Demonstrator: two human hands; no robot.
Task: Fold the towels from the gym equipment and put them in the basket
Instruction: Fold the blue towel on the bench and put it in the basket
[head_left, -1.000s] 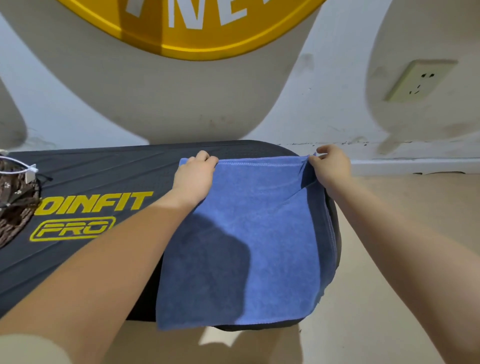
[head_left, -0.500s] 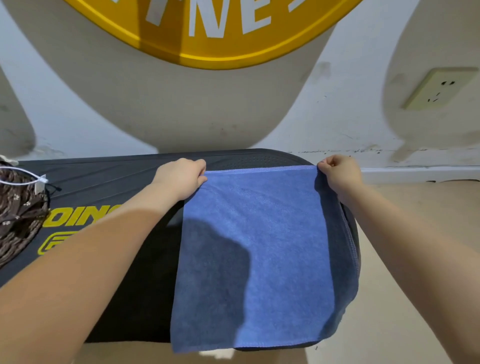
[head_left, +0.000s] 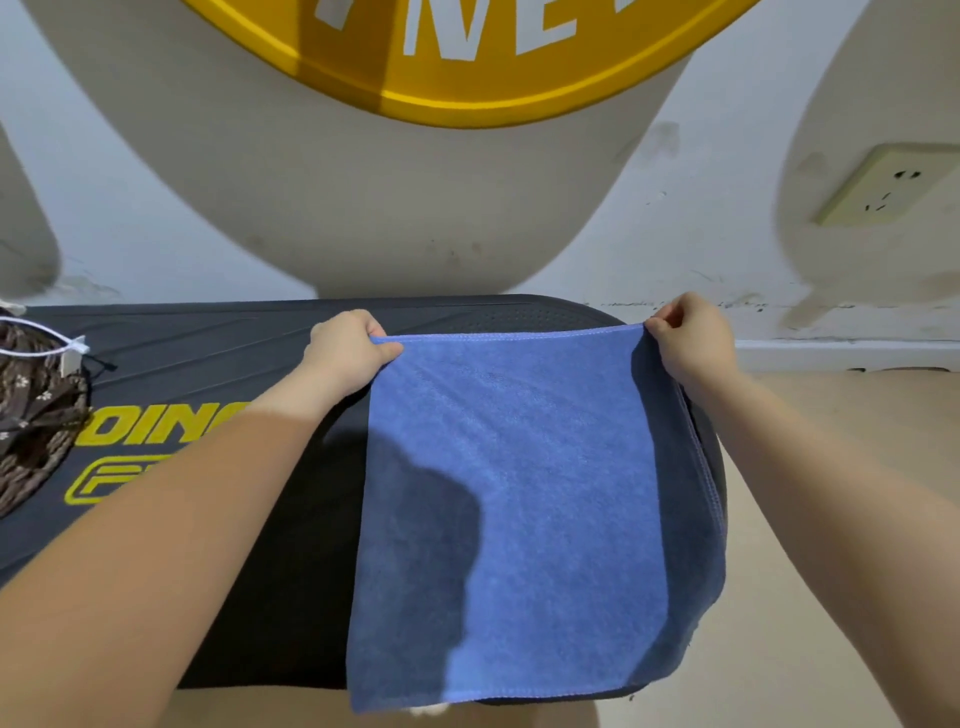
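Observation:
A blue towel (head_left: 535, 499) lies spread flat over the right end of a black padded gym bench (head_left: 249, 338). My left hand (head_left: 348, 353) pinches the towel's far left corner. My right hand (head_left: 685, 338) pinches its far right corner, at the bench's rounded end. The towel's near edge hangs just past the bench's front edge, and its right side drapes over the bench end. A dark woven basket (head_left: 31, 415) with floral fabric sits on the bench at the far left, partly cut off by the frame.
The bench bears yellow lettering (head_left: 156, 426) near the basket. A white wall with a yellow sign (head_left: 467, 62) stands right behind the bench. A wall socket (head_left: 883, 187) is at the upper right. Beige floor (head_left: 831, 519) lies to the right.
Both hands have pulled the towel's far corners rightward and kept it taut; the towel now sits nearer the bench's right end, and the view has shifted right.

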